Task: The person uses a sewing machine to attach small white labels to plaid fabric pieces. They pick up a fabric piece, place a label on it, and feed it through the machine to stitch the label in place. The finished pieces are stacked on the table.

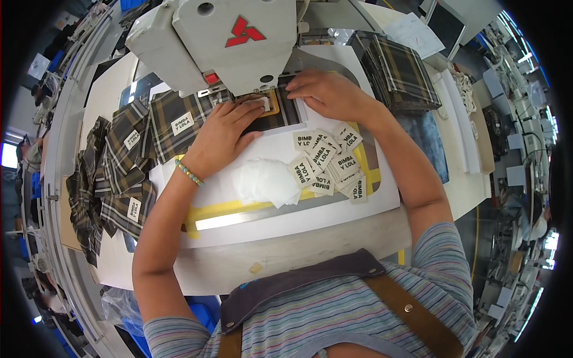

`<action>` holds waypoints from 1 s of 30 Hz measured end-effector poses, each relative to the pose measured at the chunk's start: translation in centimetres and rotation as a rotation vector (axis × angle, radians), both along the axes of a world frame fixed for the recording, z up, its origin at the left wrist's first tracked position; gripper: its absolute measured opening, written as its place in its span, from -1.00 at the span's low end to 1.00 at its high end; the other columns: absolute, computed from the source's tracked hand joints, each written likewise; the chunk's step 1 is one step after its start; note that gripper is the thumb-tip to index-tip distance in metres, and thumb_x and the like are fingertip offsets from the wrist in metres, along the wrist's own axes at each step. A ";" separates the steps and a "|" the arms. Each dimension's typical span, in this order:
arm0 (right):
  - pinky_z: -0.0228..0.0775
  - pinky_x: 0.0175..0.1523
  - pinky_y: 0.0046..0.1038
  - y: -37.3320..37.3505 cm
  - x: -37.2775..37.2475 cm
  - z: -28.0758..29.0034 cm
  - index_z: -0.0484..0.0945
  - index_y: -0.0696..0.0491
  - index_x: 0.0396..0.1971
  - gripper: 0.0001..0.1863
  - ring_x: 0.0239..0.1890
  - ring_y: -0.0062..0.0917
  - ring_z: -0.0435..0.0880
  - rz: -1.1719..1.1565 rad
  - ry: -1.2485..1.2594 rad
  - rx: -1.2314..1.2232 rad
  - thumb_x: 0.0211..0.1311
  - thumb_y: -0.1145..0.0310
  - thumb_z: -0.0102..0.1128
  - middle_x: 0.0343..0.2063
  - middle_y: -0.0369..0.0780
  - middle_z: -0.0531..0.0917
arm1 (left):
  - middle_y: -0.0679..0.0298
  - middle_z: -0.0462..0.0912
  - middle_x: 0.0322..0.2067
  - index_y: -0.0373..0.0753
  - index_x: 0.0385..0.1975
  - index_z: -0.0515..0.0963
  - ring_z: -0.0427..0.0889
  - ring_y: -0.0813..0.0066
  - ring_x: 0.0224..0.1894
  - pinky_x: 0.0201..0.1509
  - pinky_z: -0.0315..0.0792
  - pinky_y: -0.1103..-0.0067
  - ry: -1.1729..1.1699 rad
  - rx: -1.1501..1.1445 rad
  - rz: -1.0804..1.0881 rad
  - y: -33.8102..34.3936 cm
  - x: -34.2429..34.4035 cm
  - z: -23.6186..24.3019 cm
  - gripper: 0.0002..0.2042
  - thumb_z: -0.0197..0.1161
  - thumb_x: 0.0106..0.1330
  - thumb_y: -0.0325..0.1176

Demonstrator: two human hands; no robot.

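Note:
Beneath the head of a white sewing machine (239,42) lies a dark plaid fabric piece (291,113). A small brass-coloured frame (274,102) sits on it, with a small whitish piece (265,105) inside. My left hand (224,128) lies flat at the left of the frame, fingers stretched out, fingertips touching the whitish piece. On the far right edge of the fabric rests my right hand (334,95), its fingers extended and nothing gripped in them. Near my hands are a pile of cream printed labels (325,158) and a stack of thin white sheets (262,181).
Plaid pieces with labels on them (119,158) heap up at the left, hanging over the table edge. A stack of folded plaid pieces (403,74) stands at the back right. Yellow tape (206,213) borders the white work surface (310,218). A blue bin (203,313) is below the table.

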State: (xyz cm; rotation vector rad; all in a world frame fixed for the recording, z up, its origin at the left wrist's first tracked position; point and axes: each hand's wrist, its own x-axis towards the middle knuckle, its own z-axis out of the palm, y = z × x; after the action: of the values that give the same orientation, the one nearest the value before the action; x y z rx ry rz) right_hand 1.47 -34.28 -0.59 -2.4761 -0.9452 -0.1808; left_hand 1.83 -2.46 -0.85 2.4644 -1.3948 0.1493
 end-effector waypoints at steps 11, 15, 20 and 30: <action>0.59 0.23 -0.23 -0.4 0.6 -0.2 0.81 0.06 -0.07 -0.74 0.14 -0.23 0.70 0.011 -0.083 0.005 0.39 0.47 0.18 0.05 -0.22 0.78 | 0.23 0.54 0.41 -0.21 0.32 0.57 0.39 0.13 0.51 0.53 0.28 0.25 0.012 -0.011 -0.012 0.3 0.4 -0.3 -0.56 0.31 0.49 -0.25; 0.59 0.22 -0.24 -0.7 0.8 0.8 0.81 0.06 -0.06 -0.75 0.11 -0.21 0.72 -0.010 -0.057 0.037 0.40 0.47 0.20 0.06 -0.20 0.78 | 0.23 0.56 0.39 -0.21 0.31 0.58 0.39 0.13 0.51 0.53 0.29 0.24 0.031 -0.011 -0.021 0.6 0.4 0.0 -0.57 0.31 0.50 -0.24; 0.59 0.23 -0.24 -0.7 0.5 2.0 0.80 0.07 -0.05 -0.76 0.10 -0.20 0.73 -0.046 -0.031 0.105 0.40 0.47 0.22 0.03 -0.17 0.79 | 0.23 0.56 0.38 -0.19 0.32 0.58 0.43 0.10 0.45 0.50 0.31 0.26 0.032 -0.017 -0.025 0.7 0.6 -0.1 -0.58 0.29 0.51 -0.26; 0.56 0.27 -0.23 -0.3 -0.9 3.9 0.78 0.11 0.03 -0.72 0.12 -0.17 0.71 -0.054 0.037 -0.052 0.44 0.50 0.18 0.03 -0.10 0.76 | 0.17 0.65 0.27 -0.16 0.32 0.60 0.51 0.06 0.29 0.49 0.34 0.21 0.012 -0.060 0.013 0.7 2.0 -0.7 -0.58 0.27 0.53 -0.20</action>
State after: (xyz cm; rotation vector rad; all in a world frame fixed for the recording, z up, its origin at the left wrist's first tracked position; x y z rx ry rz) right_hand 0.57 -34.61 3.27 -2.5457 -0.8782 -0.1291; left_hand 3.87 -1.78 -1.51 2.4216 -1.3495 0.1761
